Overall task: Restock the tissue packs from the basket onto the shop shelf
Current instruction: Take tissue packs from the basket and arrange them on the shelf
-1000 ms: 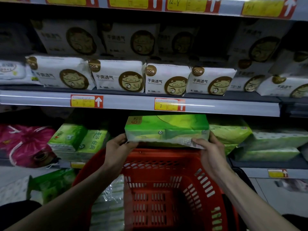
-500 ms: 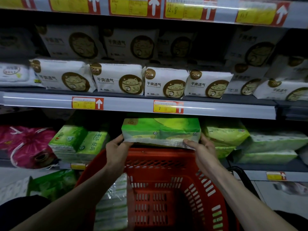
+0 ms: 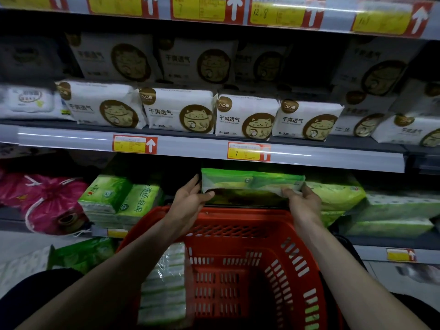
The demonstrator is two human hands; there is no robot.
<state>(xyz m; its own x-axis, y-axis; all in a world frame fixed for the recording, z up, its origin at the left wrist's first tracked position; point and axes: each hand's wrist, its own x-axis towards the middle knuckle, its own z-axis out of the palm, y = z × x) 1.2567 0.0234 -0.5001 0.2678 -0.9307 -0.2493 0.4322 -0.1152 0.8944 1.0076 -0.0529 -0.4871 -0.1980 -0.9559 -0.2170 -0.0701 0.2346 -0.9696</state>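
Shop aisle, dim light. Green tissue pack point(image 3: 252, 183) is at the mouth of the lower shelf point(image 3: 371, 252), in the gap between green packs on the left point(image 3: 119, 201) and more green packs on the right point(image 3: 335, 194). It hangs just past the far rim of the red basket point(image 3: 238, 217). Cannot tell whether its base touches the shelf deck; shadow underneath.

Hands: 2 on the pack, 1 at each end.
- Left hand point(image 3: 190, 198): fingers nearly straight, laid flat against the left end, thumb at the near lower corner. A press, not a wrap.
- Right hand point(image 3: 302, 201): fingers curled over the near right corner, pinching wrap and pack together.

Handling, as judged:
- Soft-wrapped bundle, likely light. Film looks glossy, so probably slippery under a flat palm.
- Squashes rather than breaks; low damage risk, though loose film could snag on a neighbour.
- Best hold looks like the 2 short ends, pressing inward, with a thumb below for support. Gripping loose wrap alone may stretch it.
- Gap looks snug: slide in level, long side facing out.

Stock left: at least 1 clear-wrapped pack point(image 3: 164, 282) lies at the basket's left side.

Above: white cat-print packs point(image 3: 245, 117) on the next shelf, not involved.
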